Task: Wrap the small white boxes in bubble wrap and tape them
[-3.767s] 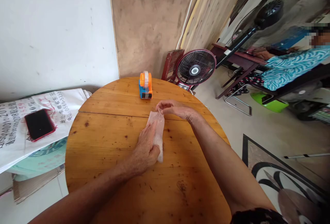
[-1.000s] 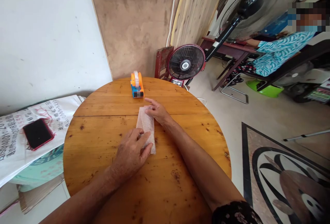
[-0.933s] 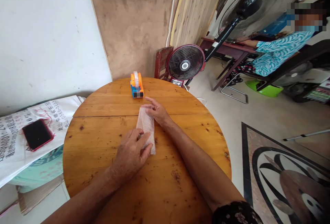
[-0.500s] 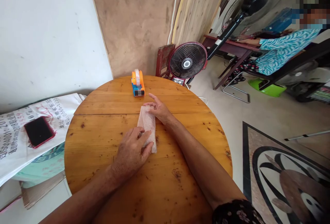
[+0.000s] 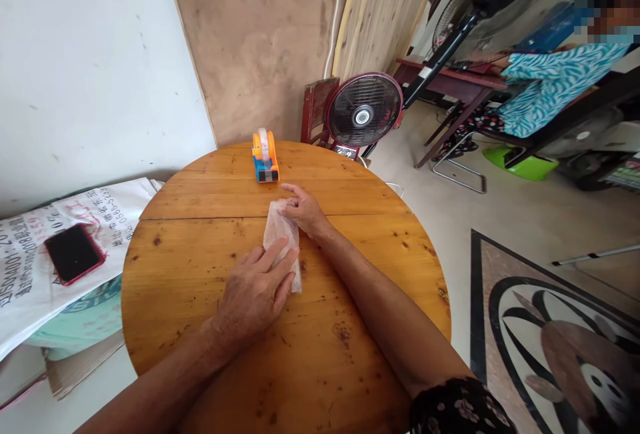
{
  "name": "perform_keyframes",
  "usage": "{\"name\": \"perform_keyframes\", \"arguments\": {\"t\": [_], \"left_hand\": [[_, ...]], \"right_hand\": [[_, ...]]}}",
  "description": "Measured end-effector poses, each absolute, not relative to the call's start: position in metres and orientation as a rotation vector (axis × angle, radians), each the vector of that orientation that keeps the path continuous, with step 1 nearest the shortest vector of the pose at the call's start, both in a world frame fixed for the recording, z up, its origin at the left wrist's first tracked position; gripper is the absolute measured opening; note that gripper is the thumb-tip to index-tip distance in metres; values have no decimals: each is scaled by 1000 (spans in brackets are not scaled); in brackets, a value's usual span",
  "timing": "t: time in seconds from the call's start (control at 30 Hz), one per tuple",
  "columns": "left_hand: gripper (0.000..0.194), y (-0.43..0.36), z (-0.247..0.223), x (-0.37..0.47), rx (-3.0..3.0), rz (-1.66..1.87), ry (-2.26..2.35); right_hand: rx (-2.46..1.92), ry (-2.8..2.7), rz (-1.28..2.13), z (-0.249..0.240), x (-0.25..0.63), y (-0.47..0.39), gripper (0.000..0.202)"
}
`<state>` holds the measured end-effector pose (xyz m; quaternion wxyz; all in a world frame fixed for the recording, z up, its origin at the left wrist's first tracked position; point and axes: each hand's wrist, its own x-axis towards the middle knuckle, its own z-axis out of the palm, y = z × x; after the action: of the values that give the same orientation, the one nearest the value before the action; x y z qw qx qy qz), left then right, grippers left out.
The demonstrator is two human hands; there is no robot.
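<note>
A whitish, see-through wrap (image 5: 278,226) lies lengthwise on a round wooden table (image 5: 195,247). The left hand (image 5: 256,287) rests flat across its near part, fingers extended. The right hand (image 5: 305,211) is curled at its far end; whether thumb and fingers pinch it is hard to tell. Beyond, near the table's far edge, stands an orange and blue tape dispenser (image 5: 265,157). A red-edged phone (image 5: 75,253) lies on a printed white sack (image 5: 123,199) beside the table. Past the table are a round fan (image 5: 364,114) and a seated person (image 5: 560,77) in a patterned blue top.
</note>
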<state>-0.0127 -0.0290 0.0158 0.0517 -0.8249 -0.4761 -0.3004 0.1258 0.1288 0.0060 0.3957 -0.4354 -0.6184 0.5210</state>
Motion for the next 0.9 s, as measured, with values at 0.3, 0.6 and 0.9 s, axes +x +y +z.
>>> {"name": "perform_keyframes", "arguments": {"t": [0.3,0.6,0.9], "left_hand": [[33,-27,10,-9,-2569,-982,-1539],[30,-27,8,-8,-2617,-1071,-1597],[37,-28,11,-11,-2446,-1255,-1968]], "right_hand": [[-1181,-1515,1347,16,119,129,44],[-1027,-1672,1300,38,122,125,35],[-876,-1805,1179,65,128,92,40]]}}
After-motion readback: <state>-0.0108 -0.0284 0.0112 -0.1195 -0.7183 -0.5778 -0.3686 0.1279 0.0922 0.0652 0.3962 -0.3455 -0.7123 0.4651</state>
